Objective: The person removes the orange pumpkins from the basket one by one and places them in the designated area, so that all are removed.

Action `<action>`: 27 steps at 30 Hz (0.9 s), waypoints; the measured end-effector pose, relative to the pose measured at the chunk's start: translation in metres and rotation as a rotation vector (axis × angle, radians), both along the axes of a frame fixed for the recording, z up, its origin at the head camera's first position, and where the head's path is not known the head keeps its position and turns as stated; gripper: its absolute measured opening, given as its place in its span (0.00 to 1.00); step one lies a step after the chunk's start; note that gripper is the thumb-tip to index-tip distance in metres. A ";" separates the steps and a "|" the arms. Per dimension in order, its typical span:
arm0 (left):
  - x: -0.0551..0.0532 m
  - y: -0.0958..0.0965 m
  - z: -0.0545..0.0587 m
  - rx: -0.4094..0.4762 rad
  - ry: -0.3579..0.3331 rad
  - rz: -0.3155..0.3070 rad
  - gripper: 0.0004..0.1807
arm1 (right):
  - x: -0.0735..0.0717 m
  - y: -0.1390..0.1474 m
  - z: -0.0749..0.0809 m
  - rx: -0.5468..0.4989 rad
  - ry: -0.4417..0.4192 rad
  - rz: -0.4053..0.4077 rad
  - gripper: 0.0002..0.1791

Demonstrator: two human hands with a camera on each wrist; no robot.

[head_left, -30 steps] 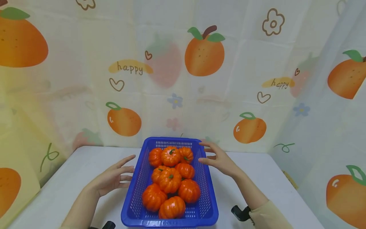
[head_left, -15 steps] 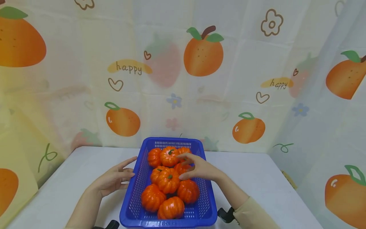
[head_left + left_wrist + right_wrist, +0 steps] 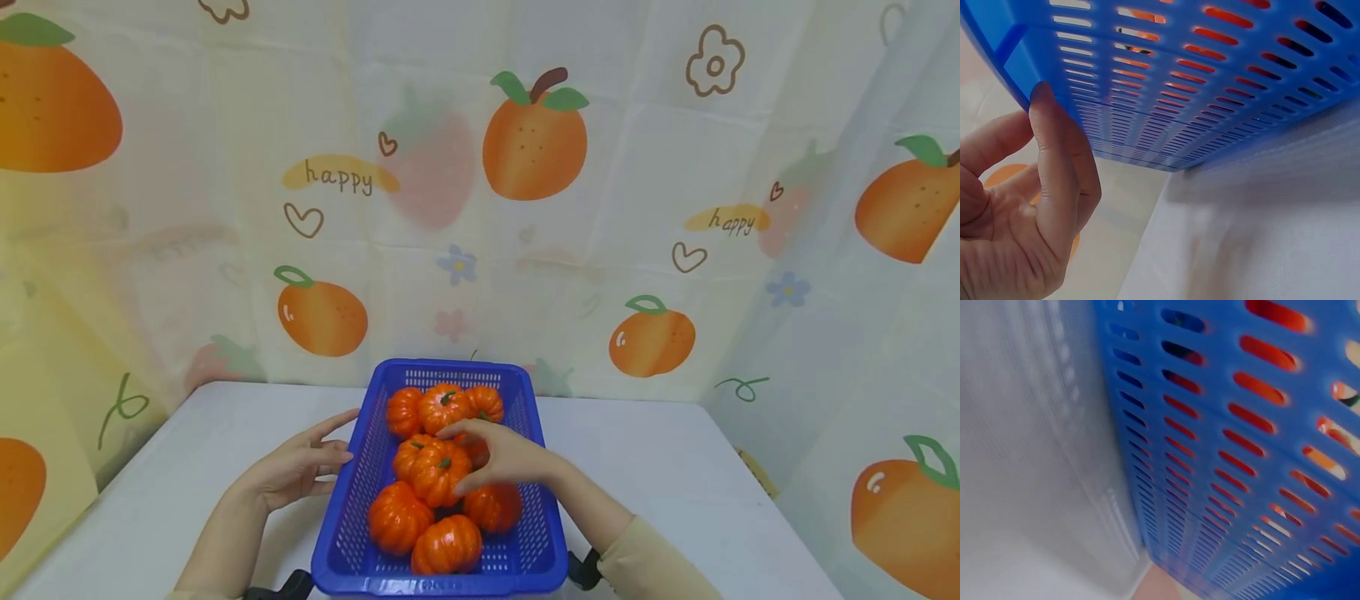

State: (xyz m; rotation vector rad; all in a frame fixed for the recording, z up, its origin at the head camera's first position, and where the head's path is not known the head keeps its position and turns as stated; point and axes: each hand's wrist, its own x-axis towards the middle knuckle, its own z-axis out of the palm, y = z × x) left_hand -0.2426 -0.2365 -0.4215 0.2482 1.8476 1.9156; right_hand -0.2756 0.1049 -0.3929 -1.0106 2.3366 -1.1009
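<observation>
The printed sheet (image 3: pixel 525 317) reads "happy" twice; raised marks on the blue plastic basket's (image 3: pixel 438 586) near rim are illegible. A stemmed orange pumpkin (image 3: pixel 437 477) in mid-basket lies between the right hand's (image 3: pixel 506 455) spread thumb and fingers; whether they grip it, I cannot tell. The left hand (image 3: pixel 296 467), fingers loose, touches the basket's left rim. The right hand partly hides another pumpkin (image 3: pixel 493 507); the right wrist view shows only slotted basket wall and blurred tabletop (image 3: pixel 1029 456).

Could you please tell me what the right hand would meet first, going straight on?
Most likely the glossy ribbed orange pumpkin ahead of its fingers in the blue plastic basket, though exact depth is unclear.
</observation>
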 end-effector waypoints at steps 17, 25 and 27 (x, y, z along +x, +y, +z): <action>-0.001 0.001 -0.003 0.000 0.005 -0.002 0.45 | 0.003 -0.007 -0.013 0.072 0.120 0.006 0.40; -0.002 0.000 -0.004 0.007 0.009 -0.016 0.45 | 0.004 -0.001 -0.006 0.009 0.132 -0.040 0.41; -0.002 -0.001 -0.005 0.009 0.007 -0.020 0.45 | 0.002 0.003 -0.004 -0.013 0.127 -0.055 0.42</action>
